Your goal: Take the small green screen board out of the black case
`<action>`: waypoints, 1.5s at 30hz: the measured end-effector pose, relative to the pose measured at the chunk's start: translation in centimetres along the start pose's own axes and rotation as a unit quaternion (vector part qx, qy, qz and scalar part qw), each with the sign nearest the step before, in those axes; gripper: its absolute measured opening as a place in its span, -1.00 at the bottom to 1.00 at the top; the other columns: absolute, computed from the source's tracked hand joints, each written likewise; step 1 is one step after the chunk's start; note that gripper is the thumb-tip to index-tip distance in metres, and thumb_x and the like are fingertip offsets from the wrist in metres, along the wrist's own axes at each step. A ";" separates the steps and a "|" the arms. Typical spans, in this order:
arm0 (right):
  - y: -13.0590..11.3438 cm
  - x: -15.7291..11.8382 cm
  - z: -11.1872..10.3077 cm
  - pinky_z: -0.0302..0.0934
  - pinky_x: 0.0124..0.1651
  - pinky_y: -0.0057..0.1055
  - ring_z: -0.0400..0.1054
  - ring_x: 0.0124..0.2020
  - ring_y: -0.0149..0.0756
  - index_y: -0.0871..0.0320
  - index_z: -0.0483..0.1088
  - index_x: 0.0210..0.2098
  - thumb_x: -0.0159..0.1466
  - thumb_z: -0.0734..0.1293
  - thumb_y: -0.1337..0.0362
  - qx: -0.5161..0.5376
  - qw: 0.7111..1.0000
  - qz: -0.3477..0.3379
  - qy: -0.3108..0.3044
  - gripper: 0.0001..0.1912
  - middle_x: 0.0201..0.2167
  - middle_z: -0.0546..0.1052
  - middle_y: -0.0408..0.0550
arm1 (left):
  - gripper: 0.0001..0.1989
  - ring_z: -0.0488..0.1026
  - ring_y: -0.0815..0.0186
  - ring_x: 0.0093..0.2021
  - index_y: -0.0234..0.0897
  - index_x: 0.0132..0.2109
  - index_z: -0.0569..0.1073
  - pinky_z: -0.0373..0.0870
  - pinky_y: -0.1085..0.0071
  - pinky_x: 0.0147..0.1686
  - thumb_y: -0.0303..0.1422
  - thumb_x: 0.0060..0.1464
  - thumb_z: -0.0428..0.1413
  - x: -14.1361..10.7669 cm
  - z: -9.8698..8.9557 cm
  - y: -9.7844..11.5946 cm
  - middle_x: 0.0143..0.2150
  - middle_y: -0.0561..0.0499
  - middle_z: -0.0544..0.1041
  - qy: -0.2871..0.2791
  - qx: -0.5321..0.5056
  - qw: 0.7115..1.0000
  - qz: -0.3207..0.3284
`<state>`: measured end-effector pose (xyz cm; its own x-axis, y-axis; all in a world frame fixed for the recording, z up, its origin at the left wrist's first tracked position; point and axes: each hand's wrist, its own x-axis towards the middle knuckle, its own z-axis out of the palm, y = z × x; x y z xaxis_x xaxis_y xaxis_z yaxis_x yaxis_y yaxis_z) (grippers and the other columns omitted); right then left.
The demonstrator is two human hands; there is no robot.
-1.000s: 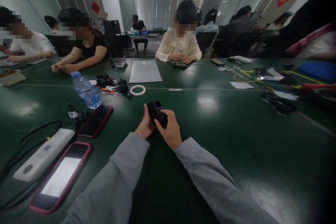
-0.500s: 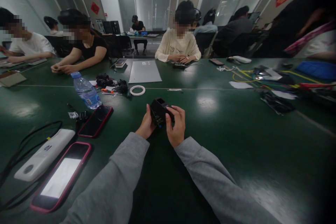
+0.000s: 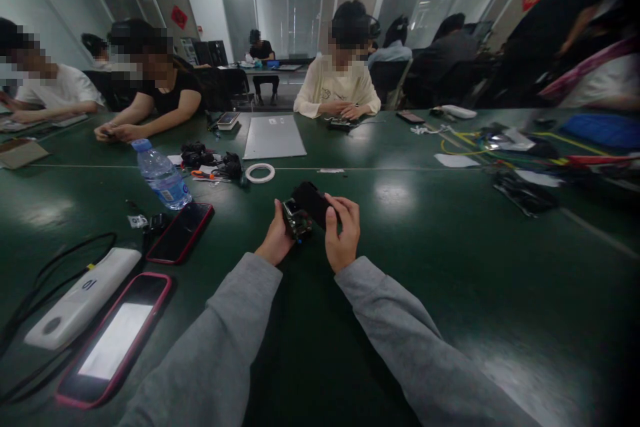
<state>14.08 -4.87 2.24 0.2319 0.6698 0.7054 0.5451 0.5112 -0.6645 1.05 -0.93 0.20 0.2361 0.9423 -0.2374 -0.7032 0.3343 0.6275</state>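
Above the dark green table, my left hand (image 3: 276,237) grips a small electronic device (image 3: 298,221) with its circuit board exposed. My right hand (image 3: 343,232) pinches a black cover (image 3: 315,203) between thumb and fingers. The cover is tilted and lifted off to the right of the board, overlapping its upper right edge in this view. Whether the two parts still touch I cannot tell. A small blue spot shows at the device's lower end.
Left of my arms lie a pink-edged phone (image 3: 116,340), a white power bank (image 3: 84,297), a red-edged phone (image 3: 181,232) and a water bottle (image 3: 163,177). A tape roll (image 3: 260,173) and a silver laptop (image 3: 275,136) sit ahead. Cables (image 3: 465,140) lie right. People sit opposite.
The black cover has come away from the device toward the upper right in my right hand, baring the circuit board. My left hand has barely moved.
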 end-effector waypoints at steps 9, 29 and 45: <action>4.8 -0.1 1.7 0.08 0.17 -0.22 0.21 0.05 -0.29 0.14 0.34 0.04 0.36 0.05 0.00 0.131 0.971 0.185 -0.072 -0.53 0.01 0.34 -0.02 | -0.38 0.44 0.16 -0.10 -0.32 -0.07 0.43 0.33 0.23 -0.04 0.11 0.05 -0.14 -0.3 0.0 1.0 -0.21 -0.13 0.52 0.007 -0.031 0.999 -0.043; 5.7 0.4 1.5 0.00 0.23 -0.15 0.10 0.16 -0.20 0.16 0.01 0.25 0.14 0.35 0.05 0.140 0.960 0.129 -0.203 -0.21 0.16 0.16 0.08 | -0.48 0.41 0.16 0.00 -0.29 -0.12 0.42 0.33 0.17 -0.03 0.05 0.09 -0.13 -0.2 -0.3 0.9 -0.04 -0.13 0.49 -0.023 -0.074 0.997 -0.023; 7.2 0.1 2.0 0.06 0.15 -0.18 0.20 0.03 -0.23 0.23 0.29 0.05 0.28 0.10 0.14 0.035 0.984 0.115 -0.128 -0.56 -0.02 0.33 0.06 | -0.48 0.29 0.13 0.14 -0.30 -0.10 0.38 0.33 0.13 -0.03 0.03 0.13 -0.18 0.2 -0.8 0.9 0.13 -0.16 0.37 -0.046 -0.089 0.995 -0.021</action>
<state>16.48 -0.05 -3.00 0.1269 0.8819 0.4541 0.4420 0.3596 -0.8218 -0.06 -0.48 0.09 0.3222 0.9280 -0.1874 -0.7971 0.3727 0.4752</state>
